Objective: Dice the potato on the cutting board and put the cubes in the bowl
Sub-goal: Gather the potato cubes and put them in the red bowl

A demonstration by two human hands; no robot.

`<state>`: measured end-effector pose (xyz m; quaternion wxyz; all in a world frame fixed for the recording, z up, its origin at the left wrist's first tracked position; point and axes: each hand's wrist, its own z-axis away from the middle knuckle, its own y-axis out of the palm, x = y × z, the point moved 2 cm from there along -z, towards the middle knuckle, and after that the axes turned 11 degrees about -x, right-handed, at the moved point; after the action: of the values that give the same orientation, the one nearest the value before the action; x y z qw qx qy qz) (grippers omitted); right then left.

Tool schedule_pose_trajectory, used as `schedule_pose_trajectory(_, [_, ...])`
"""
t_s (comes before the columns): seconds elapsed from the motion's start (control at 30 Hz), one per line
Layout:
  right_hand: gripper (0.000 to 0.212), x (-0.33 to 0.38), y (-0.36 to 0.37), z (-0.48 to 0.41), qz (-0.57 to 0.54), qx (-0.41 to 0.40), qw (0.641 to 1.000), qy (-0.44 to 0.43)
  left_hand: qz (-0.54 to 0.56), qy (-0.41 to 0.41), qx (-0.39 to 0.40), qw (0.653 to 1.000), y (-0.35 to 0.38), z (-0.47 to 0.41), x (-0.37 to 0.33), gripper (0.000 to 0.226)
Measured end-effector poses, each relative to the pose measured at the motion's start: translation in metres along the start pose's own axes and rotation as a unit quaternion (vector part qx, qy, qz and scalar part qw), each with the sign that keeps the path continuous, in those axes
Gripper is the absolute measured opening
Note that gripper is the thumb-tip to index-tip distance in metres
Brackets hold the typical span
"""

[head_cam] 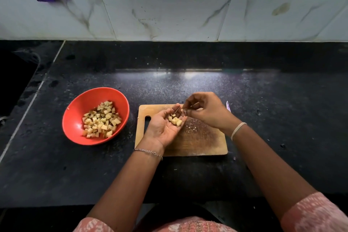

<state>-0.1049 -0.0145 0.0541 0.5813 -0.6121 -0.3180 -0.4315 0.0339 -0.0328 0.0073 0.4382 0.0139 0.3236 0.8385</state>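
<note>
bowl: on the desk, left of the cutting board
cubes: in the bowl
other cubes: on the left hand, above the board
knife: in the right hand, over the board's far edge

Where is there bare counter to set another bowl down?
Bare black counter behind the cutting board up to the tiled wall, and right of the board. Crowded over the board: left hand, right hand; red bowl close beside.

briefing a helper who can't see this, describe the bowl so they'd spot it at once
On the black counter below the white tiled wall, look left of the wooden cutting board. The bowl sits there, apart from the board, with pale potato cubes inside. It is the only red, round thing on the counter.
</note>
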Motion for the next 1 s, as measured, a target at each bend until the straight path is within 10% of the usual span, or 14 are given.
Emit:
schedule_pose_trajectory(0.17, [0.024, 0.009, 0.010, -0.004, 0.125, 0.027, 0.989, -0.075, -0.005, 0.002, 0.012, 1.000, 0.006, 0.005, 0.001, 0.032])
schedule_pose_trajectory(0.53, [0.016, 0.030, 0.045, -0.001, -0.185, -0.212, 0.956, 0.085, 0.104, 0.073, -0.001, 0.992, 0.004, 0.028, -0.031, 0.029])
schedule_pose_trajectory(0.8, [0.033, 0.083, 0.153, 0.005, -0.533, -0.026, 0.724, 0.436, 0.130, 0.282, -0.078, 0.947, -0.020, 0.056, -0.088, 0.035])
schedule_pose_trajectory(1.0, [0.028, 0.120, 0.202, -0.007, -0.460, 0.046, 0.782, 0.418, 0.090, 0.406, -0.180, 0.892, -0.064, 0.068, -0.134, 0.037])
